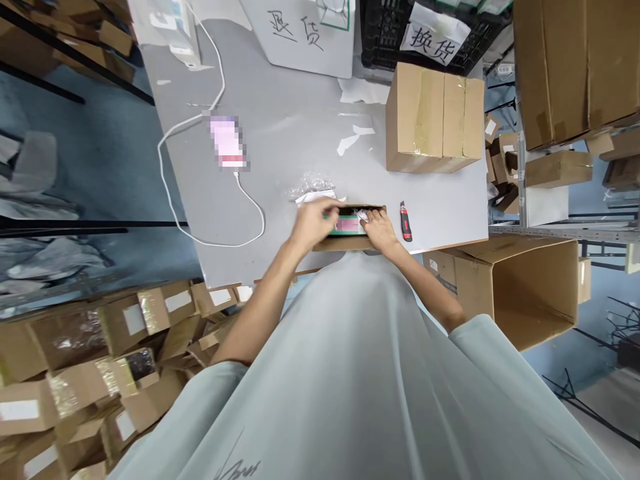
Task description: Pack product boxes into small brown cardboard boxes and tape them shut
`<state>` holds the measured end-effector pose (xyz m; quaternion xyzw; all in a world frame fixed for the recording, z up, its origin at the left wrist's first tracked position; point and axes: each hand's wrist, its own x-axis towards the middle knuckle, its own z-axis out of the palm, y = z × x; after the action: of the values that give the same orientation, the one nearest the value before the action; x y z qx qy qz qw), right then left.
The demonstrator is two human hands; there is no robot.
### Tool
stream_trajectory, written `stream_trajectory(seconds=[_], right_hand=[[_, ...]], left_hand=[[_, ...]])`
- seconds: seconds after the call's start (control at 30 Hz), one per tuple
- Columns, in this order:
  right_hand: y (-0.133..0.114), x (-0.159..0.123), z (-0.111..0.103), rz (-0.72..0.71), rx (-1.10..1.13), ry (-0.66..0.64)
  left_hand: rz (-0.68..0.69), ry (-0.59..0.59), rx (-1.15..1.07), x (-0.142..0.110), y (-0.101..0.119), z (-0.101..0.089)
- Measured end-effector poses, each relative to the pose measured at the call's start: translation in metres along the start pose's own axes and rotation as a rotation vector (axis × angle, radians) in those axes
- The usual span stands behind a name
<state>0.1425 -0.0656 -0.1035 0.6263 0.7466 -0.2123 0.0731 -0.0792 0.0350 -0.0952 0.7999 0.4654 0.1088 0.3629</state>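
A small open cardboard box (pixel 345 245) sits at the table's near edge. Inside lies a green-bordered package with a pink middle (pixel 349 225), and crumpled clear-white wrapping (pixel 360 215) shows at its right. My left hand (pixel 314 225) is at the box's left end, fingers bent over the rim and the package's corner. At the opposite end, my right hand (pixel 380 230) grips the box, its fingertips inside by the wrapping. A red and black utility knife (pixel 405 223) lies to the right of the box. Clear plastic wrap (pixel 315 185) rests just beyond it.
A taped carton (pixel 415 120) stands at the table's right, before a black crate (pixel 380 37). On the left are a phone (pixel 229 141) and white cable (pixel 163 167). A large open carton (pixel 530 293) stands at right; several boxes (pixel 120 320) are piled at lower left.
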Motion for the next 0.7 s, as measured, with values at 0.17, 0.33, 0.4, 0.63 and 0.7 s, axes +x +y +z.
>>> stream_trajectory(seconds=[0.17,0.33,0.4,0.63,0.7], right_hand=[[0.008,0.006,0.001,-0.012,0.01,-0.025],[0.016,0.003,0.006,0.024,0.091,-0.006],[0.02,0.0,0.01,0.035,0.136,0.013],[0.033,-0.009,0.018,0.092,0.253,0.125],[0.036,-0.011,0.017,0.105,0.318,0.159]], left_hand=[[-0.172,-0.36,0.372,0.004,0.032,0.062],[-0.244,-0.296,0.461,0.017,0.019,0.083],[-0.22,-0.292,0.478,0.015,0.016,0.079],[-0.086,-0.296,0.535,-0.015,0.049,0.038],[-0.018,-0.294,0.571,-0.028,0.067,0.023]])
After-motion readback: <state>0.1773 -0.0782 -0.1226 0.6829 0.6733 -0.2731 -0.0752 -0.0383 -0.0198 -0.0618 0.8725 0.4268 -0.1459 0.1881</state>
